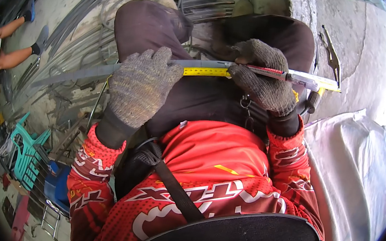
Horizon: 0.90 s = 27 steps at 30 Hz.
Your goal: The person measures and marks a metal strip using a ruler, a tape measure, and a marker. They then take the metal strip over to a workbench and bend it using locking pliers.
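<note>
A long grey strip point(81, 71) lies across my lap, with a yellow tape measure point(204, 72) stretched along it. My left hand point(144, 85), in a grey knitted glove, is wrapped over the strip and the tape's left part. Pinched in my right hand point(267, 77), also gloved, are the tape and strip near a red and white marker point(270, 72). The marker points left, its clear cap end point(304, 81) sticking out to the right. More yellow tape shows beyond my right hand, where a white stretch is overexposed.
Locking pliers point(331, 57) lie on a concrete ledge at the upper right. Grey strips point(89, 4) cover the floor at the upper left. Another person's legs point(18, 46) are at far left, above a green plastic chair point(27, 154). A silvery sheet point(352, 186) hangs at right.
</note>
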Tool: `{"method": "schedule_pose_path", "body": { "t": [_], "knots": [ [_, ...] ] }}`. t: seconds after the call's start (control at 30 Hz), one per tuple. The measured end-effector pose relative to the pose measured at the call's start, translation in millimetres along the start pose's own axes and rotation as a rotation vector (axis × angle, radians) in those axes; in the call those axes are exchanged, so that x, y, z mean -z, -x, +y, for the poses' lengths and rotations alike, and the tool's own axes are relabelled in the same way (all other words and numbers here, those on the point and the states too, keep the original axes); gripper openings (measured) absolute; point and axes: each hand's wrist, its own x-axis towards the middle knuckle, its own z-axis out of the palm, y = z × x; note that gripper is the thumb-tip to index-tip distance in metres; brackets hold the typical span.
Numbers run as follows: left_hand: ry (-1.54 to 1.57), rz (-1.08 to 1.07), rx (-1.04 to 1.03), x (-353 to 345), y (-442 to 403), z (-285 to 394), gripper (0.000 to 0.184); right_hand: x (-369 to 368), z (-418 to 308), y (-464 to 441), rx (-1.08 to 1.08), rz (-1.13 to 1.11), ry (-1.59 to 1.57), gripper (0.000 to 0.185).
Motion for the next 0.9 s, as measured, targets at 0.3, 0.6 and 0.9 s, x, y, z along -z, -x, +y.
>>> {"method": "schedule_pose_path", "body": {
  "t": [0.3, 0.6, 0.9],
  "knots": [
    [0.044, 0.046, 0.022, -6, 3, -5, 0.01, -10, -14, -30, -0.34, -0.136, -0.486, 0.018],
    [0.036, -0.035, 0.079, -9, 2, -3, 0.01, -18, -2, -19, -0.309, -0.127, -0.529, 0.017],
    [0.028, -0.031, 0.094, -9, 3, -2, 0.01, -13, -11, -23, -0.179, -0.162, -0.28, 0.026]
  ]
}}
